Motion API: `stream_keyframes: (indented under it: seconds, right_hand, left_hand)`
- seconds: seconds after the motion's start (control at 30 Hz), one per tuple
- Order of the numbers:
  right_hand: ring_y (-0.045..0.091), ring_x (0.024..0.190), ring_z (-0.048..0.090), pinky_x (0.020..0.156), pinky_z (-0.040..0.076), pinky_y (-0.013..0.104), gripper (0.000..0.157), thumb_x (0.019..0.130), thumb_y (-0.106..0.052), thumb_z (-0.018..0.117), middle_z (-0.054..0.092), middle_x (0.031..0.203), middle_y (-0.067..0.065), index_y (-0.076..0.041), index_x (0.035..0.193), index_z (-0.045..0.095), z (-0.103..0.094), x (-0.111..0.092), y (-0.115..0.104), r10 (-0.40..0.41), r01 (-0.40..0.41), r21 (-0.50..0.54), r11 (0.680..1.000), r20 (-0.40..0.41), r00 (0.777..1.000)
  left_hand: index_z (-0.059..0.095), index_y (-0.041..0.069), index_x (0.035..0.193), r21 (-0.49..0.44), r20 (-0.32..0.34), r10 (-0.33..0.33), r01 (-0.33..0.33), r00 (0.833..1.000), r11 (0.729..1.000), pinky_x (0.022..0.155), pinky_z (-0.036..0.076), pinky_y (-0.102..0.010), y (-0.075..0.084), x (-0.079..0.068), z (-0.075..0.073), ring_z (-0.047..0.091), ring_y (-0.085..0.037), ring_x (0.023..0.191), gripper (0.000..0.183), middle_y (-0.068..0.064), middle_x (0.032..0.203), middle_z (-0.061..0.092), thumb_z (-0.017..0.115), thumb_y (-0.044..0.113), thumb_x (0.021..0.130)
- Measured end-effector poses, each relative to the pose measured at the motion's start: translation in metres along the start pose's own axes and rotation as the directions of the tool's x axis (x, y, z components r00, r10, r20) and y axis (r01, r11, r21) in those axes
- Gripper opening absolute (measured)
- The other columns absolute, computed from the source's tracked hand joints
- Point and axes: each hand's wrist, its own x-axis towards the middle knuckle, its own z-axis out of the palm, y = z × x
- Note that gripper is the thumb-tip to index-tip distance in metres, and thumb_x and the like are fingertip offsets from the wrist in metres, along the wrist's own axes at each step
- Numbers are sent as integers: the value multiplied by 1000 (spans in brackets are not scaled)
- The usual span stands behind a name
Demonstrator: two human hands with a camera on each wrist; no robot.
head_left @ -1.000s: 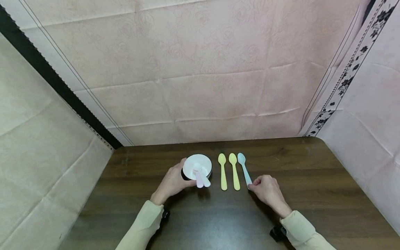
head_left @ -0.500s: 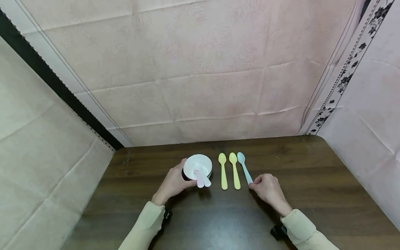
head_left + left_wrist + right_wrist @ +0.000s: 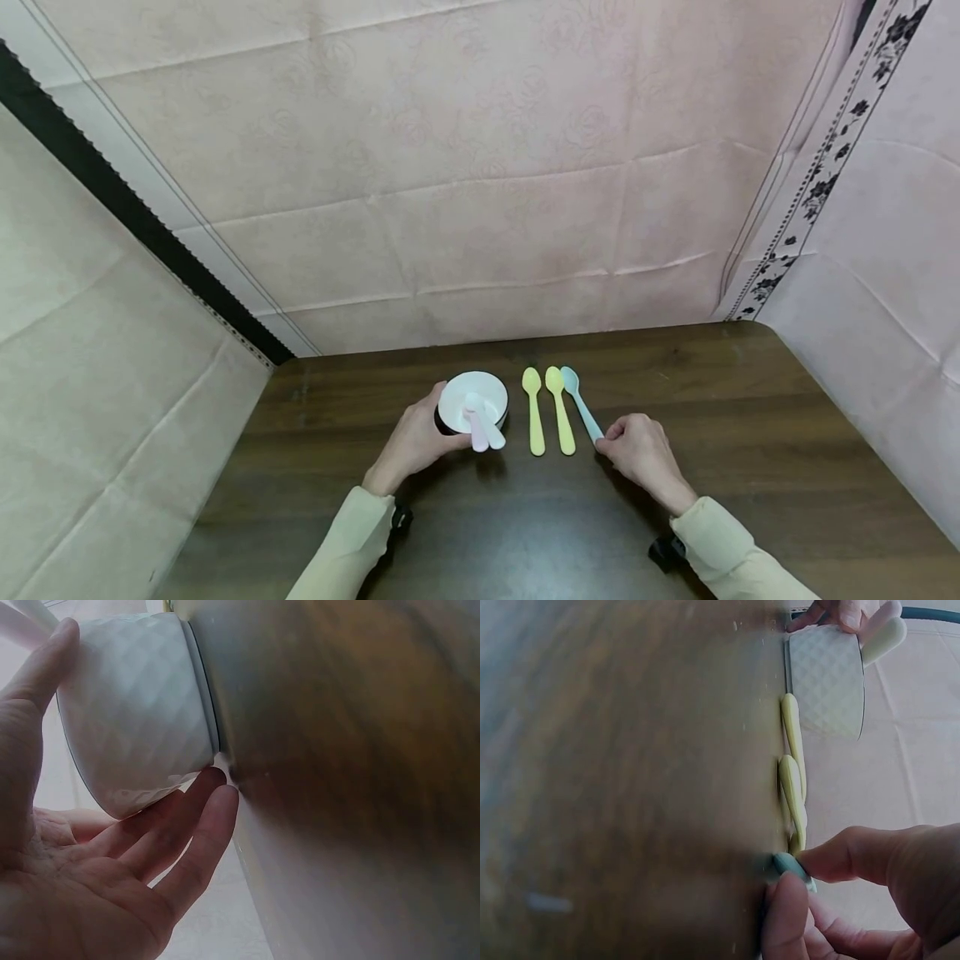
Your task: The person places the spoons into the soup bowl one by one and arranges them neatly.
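Note:
My left hand (image 3: 416, 437) grips a white bowl (image 3: 459, 400), thumb at the near side and fingers round the far side. In the left wrist view the bowl (image 3: 139, 712) shows a diamond-patterned wall. Two spoons stand in it, a lilac spoon (image 3: 478, 437) and a pale whitish spoon (image 3: 494, 437), handles leaning over the near rim. My right hand (image 3: 641, 454) pinches the handle end of a light blue spoon (image 3: 583, 408) between thumb and fingers. The blue spoon lies slanted, its head close against the right-hand yellow spoon (image 3: 561, 412). Another yellow spoon (image 3: 535, 417) lies left of that one.
A dark wooden table (image 3: 480, 533) carries everything. Pale patterned cloth (image 3: 480, 208) hangs behind its back edge, with more cloth at the left and right sides. Each wrist bears a small black device.
The blue spoon's head has shifted slightly left, nearer the yellow spoon beside it. My right hand keeps its pinch on the handle. The left hand and bowl stay in place.

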Motion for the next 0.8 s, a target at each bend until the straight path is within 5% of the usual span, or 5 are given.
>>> stream_keyframes:
  seconds: [0.8]
  right_hand:
    - [19, 72, 59, 64, 47, 32, 15, 89, -19, 82, 71, 80, 5, -6, 83, 76, 2, 3, -2, -2, 2, -1, 1000, 14, 1000]
  left_hand:
    - [54, 14, 154, -4, -10, 20, -20, 1000, 1000, 104, 57, -50, -1, -1, -1, 72, -29, 123, 94, -10, 139, 74, 98, 46, 78]
